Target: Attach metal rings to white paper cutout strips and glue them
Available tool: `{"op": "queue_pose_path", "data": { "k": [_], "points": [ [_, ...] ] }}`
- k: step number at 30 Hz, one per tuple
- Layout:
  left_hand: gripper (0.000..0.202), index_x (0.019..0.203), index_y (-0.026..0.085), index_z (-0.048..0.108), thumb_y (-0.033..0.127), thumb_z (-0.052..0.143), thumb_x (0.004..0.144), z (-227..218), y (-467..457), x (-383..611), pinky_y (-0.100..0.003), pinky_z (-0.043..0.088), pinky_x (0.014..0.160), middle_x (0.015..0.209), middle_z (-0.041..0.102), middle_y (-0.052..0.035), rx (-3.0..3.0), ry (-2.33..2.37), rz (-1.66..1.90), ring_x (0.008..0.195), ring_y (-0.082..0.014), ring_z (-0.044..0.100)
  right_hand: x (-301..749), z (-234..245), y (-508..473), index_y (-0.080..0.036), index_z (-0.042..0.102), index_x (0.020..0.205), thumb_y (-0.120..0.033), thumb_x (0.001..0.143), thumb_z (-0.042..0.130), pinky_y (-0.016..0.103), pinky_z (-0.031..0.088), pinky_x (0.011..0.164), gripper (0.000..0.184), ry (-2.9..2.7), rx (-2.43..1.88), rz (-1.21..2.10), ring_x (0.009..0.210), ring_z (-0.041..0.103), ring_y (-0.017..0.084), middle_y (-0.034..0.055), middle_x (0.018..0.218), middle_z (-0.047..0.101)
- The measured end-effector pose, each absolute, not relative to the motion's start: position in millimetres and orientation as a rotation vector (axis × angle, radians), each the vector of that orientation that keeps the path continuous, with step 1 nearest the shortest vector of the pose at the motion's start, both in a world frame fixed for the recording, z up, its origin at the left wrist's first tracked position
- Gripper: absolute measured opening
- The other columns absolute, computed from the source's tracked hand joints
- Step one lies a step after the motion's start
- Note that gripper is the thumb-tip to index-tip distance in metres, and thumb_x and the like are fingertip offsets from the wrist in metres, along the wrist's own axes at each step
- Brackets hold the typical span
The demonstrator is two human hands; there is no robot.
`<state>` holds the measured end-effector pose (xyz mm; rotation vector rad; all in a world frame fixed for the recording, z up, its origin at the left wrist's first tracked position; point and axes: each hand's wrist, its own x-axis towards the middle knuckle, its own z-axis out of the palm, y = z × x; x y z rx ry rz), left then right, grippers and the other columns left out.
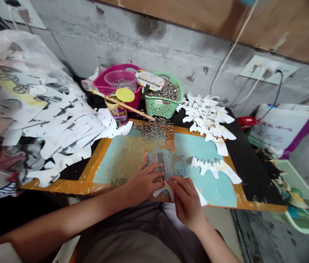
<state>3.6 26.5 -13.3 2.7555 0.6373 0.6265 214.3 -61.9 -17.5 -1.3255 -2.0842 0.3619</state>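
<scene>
Low at the table's front edge, both hands are on a white cut-out piece (167, 189) with a jagged outline. My left hand (143, 184) holds its left part, the outer fingers spread over the work mat. From the other side, my right hand (187, 199) pinches the piece's upper edge, thumb and fingertips close to the left ones. A small metal ring may be between the fingertips; they hide it. To the right lies another white piece (214, 168) with several metal rings along its edge. Beyond the hands is a pile of loose oval metal rings (155, 129).
A green basket (161, 109) of metal rings stands beside a magenta basket (136, 100). In front, a glue can (118, 112) carries a wooden stick (135, 108). White cut-outs heap up at left (69, 120); ringed pieces (207, 115) are stacked at back right.
</scene>
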Motion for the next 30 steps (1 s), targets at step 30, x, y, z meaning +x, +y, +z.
{"op": "queue_pose_path", "data": {
  "k": [30],
  "points": [
    [0.011, 0.096, 0.017, 0.063, 0.017, 0.053, 0.093, 9.1, 21.9, -23.8, -0.063, 0.003, 0.121, 0.131, 0.057, -0.0118, 2.877, 0.562, 0.696, 0.135, -0.0257, 0.043, 204.2, -23.9, -61.0, -0.017, 0.056, 0.125, -0.017, 0.094, 0.050, 0.042, 0.039, 0.084, 0.032, -2.254, -1.374, 0.351, 0.094, 0.049, 0.025, 0.0082, 0.113, 0.067]
  ]
}}
